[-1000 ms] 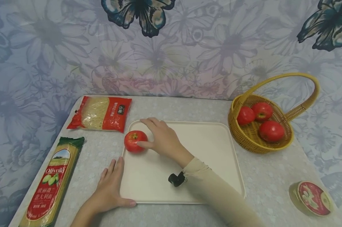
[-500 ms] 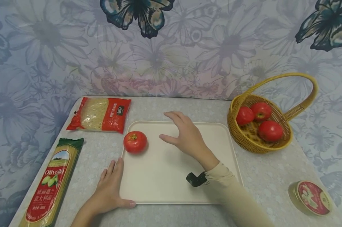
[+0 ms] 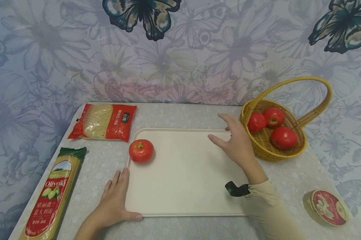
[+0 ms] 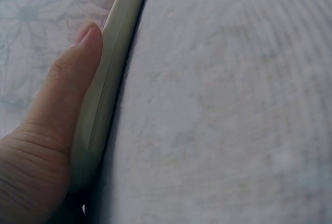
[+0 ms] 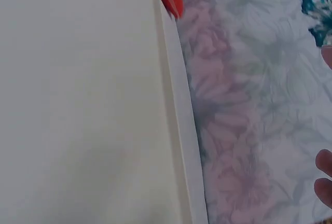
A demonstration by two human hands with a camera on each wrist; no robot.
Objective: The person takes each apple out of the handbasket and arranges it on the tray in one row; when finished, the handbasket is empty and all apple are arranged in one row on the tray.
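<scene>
A red tomato [image 3: 141, 151] sits at the left edge of the cream tray [image 3: 183, 183], toward its back corner. My left hand [image 3: 113, 200] lies at the tray's near left corner, fingers straight by the left side and thumb along the front. In the left wrist view that thumb [image 4: 67, 81] rests against the tray's outer wall [image 4: 106, 86]. Over the tray's right side hovers my right hand [image 3: 238, 143], empty, thumb and fingers spread apart. Beside it stands a yellow wicker basket [image 3: 262, 151] with three red round fruits [image 3: 283, 138]. Fingertips [image 5: 324, 190] show at the right wrist view's edge.
A red bag of pasta [image 3: 104, 121] lies at the back left. Along the left edge is a long spaghetti pack [image 3: 50, 200]. A round tin with a red lid [image 3: 330, 207] stands at the front right. A flowered backdrop [image 3: 168, 66] rises behind the table.
My right hand has let go of the tomato and moved right across the tray to beside the basket. The tomato stays on the tray's left edge. My left hand has not moved.
</scene>
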